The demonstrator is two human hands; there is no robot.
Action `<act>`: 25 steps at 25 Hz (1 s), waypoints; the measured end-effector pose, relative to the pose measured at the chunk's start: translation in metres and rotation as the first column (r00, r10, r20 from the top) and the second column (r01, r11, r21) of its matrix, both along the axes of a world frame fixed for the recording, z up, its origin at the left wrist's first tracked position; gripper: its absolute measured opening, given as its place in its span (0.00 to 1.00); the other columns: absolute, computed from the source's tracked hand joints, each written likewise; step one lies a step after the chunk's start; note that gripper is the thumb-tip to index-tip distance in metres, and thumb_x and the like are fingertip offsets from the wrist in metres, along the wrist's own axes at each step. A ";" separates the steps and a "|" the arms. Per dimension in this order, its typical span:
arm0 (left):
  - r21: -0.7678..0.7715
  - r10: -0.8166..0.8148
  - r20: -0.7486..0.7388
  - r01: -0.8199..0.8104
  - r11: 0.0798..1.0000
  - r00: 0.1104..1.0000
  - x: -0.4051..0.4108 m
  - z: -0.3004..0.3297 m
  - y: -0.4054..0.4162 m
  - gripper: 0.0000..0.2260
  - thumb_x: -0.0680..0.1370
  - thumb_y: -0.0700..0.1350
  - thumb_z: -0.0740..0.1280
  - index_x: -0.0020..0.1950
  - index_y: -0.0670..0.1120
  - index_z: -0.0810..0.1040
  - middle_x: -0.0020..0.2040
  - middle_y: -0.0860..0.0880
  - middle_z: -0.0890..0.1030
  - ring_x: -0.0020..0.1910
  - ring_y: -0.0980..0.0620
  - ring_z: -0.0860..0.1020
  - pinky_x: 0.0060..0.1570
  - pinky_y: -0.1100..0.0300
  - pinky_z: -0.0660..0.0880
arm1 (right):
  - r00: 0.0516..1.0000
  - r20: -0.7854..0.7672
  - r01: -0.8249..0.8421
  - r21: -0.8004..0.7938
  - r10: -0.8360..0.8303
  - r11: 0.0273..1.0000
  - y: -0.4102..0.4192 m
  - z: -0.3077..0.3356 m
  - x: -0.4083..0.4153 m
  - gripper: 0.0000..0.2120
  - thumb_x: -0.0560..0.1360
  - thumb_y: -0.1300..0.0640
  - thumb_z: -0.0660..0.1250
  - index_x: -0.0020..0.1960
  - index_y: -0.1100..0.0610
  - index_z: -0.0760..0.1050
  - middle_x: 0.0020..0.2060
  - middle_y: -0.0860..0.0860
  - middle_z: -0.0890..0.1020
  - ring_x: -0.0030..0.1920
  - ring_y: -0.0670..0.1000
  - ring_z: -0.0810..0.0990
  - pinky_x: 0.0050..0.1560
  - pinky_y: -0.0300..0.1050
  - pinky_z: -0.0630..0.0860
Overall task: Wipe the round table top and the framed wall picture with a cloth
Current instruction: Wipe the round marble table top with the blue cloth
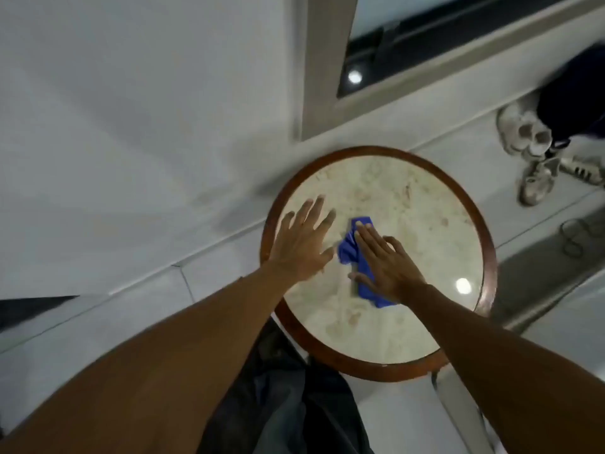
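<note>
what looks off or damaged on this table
The table's wooden rim shows a small pale chip at its near edge. The marble top carries brownish marks, stain or veining, hard to tell. The cloth lies bunched under the right hand.

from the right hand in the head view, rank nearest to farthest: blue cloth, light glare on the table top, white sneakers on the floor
1. Blue cloth: directly under the right hand, pressed flat on the round table top.
2. Light glare: on the table top, to the hand's right, near the wooden rim.
3. White sneakers: on the floor beyond the table, upper right.
</note>
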State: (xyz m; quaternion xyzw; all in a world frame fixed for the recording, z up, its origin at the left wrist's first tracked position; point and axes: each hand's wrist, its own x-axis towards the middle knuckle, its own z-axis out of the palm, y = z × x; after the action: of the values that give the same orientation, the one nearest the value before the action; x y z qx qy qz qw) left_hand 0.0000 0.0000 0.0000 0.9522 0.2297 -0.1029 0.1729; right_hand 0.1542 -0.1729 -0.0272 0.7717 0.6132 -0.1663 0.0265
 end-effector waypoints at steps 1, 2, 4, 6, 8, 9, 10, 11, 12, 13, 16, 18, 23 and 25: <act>-0.021 -0.038 -0.046 0.037 0.999 0.998 0.010 -0.035 -0.012 0.34 0.81 0.58 0.60 0.82 0.51 0.49 0.84 0.45 0.43 0.82 0.44 0.45 0.78 0.42 0.52 | 1.000 0.000 -0.022 -0.053 0.022 0.998 -0.011 -0.032 0.006 0.43 0.77 0.31 0.44 0.80 0.61 0.47 0.80 0.56 0.46 0.80 0.55 0.47 0.73 0.58 0.61; -0.043 -0.042 -0.050 0.040 0.998 0.998 0.018 -0.063 -0.018 0.34 0.82 0.58 0.60 0.82 0.51 0.49 0.84 0.45 0.43 0.82 0.45 0.45 0.78 0.42 0.52 | 1.000 0.008 -0.024 -0.050 0.024 0.998 -0.015 -0.054 0.013 0.45 0.76 0.31 0.47 0.80 0.62 0.45 0.80 0.56 0.45 0.80 0.56 0.46 0.73 0.58 0.61; -0.017 -0.081 -0.086 0.079 0.997 0.993 0.028 -0.116 -0.032 0.33 0.82 0.59 0.59 0.82 0.51 0.48 0.84 0.45 0.44 0.82 0.45 0.45 0.78 0.41 0.52 | 0.997 0.072 0.009 -0.034 -0.007 0.999 -0.030 -0.097 0.015 0.47 0.76 0.30 0.49 0.80 0.63 0.44 0.80 0.57 0.44 0.80 0.56 0.45 0.74 0.56 0.59; 0.036 -0.116 -0.019 0.116 0.993 0.993 0.042 -0.154 -0.039 0.34 0.81 0.59 0.58 0.82 0.50 0.48 0.84 0.43 0.46 0.82 0.43 0.45 0.77 0.40 0.51 | 0.994 0.076 0.068 0.064 -0.073 0.996 -0.035 -0.130 0.015 0.45 0.77 0.31 0.50 0.80 0.63 0.46 0.80 0.57 0.46 0.80 0.56 0.47 0.74 0.52 0.56; 0.152 -0.171 0.056 0.161 0.975 0.984 0.046 -0.173 -0.040 0.33 0.81 0.60 0.55 0.82 0.48 0.49 0.83 0.41 0.48 0.82 0.41 0.46 0.77 0.39 0.49 | 0.992 0.051 0.106 0.170 -0.116 0.980 -0.035 -0.142 0.012 0.41 0.80 0.36 0.52 0.80 0.63 0.48 0.80 0.58 0.48 0.80 0.55 0.49 0.74 0.48 0.55; 0.187 -0.188 0.083 0.170 0.967 0.979 0.047 -0.178 -0.041 0.33 0.81 0.60 0.53 0.83 0.48 0.49 0.83 0.41 0.49 0.82 0.41 0.47 0.77 0.38 0.47 | 0.992 0.035 0.114 0.212 -0.124 0.971 -0.035 -0.145 0.012 0.37 0.81 0.40 0.53 0.80 0.63 0.49 0.80 0.59 0.50 0.80 0.55 0.50 0.74 0.48 0.55; 0.196 -0.188 0.100 0.166 0.966 0.977 0.046 -0.179 -0.040 0.33 0.82 0.60 0.52 0.83 0.47 0.49 0.83 0.40 0.50 0.82 0.40 0.47 0.77 0.38 0.45 | 0.992 0.011 0.122 0.247 -0.129 0.961 -0.034 -0.147 0.013 0.34 0.82 0.44 0.55 0.79 0.64 0.50 0.79 0.60 0.52 0.79 0.56 0.51 0.74 0.48 0.55; 0.202 -0.186 0.104 0.162 0.966 0.977 0.045 -0.178 -0.039 0.32 0.82 0.60 0.51 0.83 0.47 0.49 0.83 0.41 0.50 0.82 0.41 0.48 0.77 0.38 0.44 | 0.989 -0.020 0.144 0.284 -0.144 0.948 -0.033 -0.146 0.012 0.32 0.83 0.50 0.57 0.79 0.65 0.52 0.79 0.62 0.54 0.79 0.57 0.53 0.75 0.49 0.56; 0.211 -0.183 0.100 0.159 0.965 0.978 0.045 -0.175 -0.040 0.32 0.83 0.60 0.50 0.83 0.47 0.49 0.83 0.41 0.49 0.82 0.41 0.47 0.77 0.38 0.43 | 0.984 -0.054 0.176 0.312 -0.168 0.934 -0.032 -0.144 0.011 0.30 0.82 0.55 0.60 0.78 0.67 0.54 0.78 0.63 0.56 0.79 0.58 0.54 0.75 0.50 0.57; 0.226 -0.179 0.081 0.157 0.961 0.980 0.046 -0.171 -0.039 0.32 0.83 0.61 0.50 0.83 0.47 0.48 0.83 0.41 0.48 0.82 0.41 0.46 0.77 0.38 0.42 | 0.980 -0.075 0.198 0.333 -0.184 0.922 -0.030 -0.142 0.010 0.29 0.81 0.60 0.62 0.77 0.68 0.56 0.77 0.63 0.58 0.78 0.59 0.56 0.75 0.51 0.58; 0.262 -0.191 0.010 0.181 0.948 0.982 0.047 -0.156 -0.039 0.34 0.83 0.63 0.49 0.83 0.48 0.44 0.83 0.41 0.44 0.82 0.42 0.42 0.77 0.38 0.41 | 0.964 -0.126 0.264 0.368 -0.234 0.892 -0.029 -0.133 0.000 0.28 0.80 0.65 0.63 0.76 0.68 0.58 0.77 0.64 0.59 0.76 0.59 0.61 0.73 0.52 0.62; 0.267 -0.196 -0.013 0.192 0.944 0.981 0.045 -0.138 -0.036 0.34 0.82 0.63 0.49 0.82 0.49 0.42 0.83 0.41 0.43 0.82 0.42 0.41 0.77 0.38 0.42 | 0.960 -0.160 0.276 0.387 -0.231 0.880 -0.025 -0.120 -0.008 0.27 0.80 0.64 0.62 0.77 0.68 0.58 0.77 0.63 0.59 0.75 0.60 0.64 0.72 0.50 0.63; 0.319 -0.156 0.061 0.129 0.939 0.986 0.024 -0.038 -0.012 0.33 0.81 0.64 0.44 0.82 0.49 0.44 0.83 0.41 0.46 0.82 0.41 0.44 0.77 0.38 0.45 | 0.983 -0.126 0.181 0.501 -0.135 0.846 0.007 -0.028 -0.023 0.27 0.79 0.67 0.60 0.76 0.67 0.58 0.77 0.63 0.59 0.74 0.59 0.65 0.73 0.44 0.55; 0.392 -0.137 0.133 0.075 0.917 0.982 0.012 0.019 0.003 0.33 0.82 0.64 0.48 0.83 0.49 0.47 0.83 0.40 0.49 0.82 0.40 0.48 0.77 0.38 0.48 | 0.995 -0.069 0.095 0.561 -0.067 0.822 0.023 0.026 -0.024 0.25 0.81 0.64 0.58 0.76 0.67 0.59 0.77 0.63 0.59 0.74 0.59 0.63 0.73 0.43 0.55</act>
State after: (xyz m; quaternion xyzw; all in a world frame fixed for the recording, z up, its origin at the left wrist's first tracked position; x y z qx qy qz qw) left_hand 0.0119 0.0031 0.0186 0.9838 0.1790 0.0106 -0.0059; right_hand 0.1306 -0.1494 -0.0015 0.7664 0.6021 0.0034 -0.2237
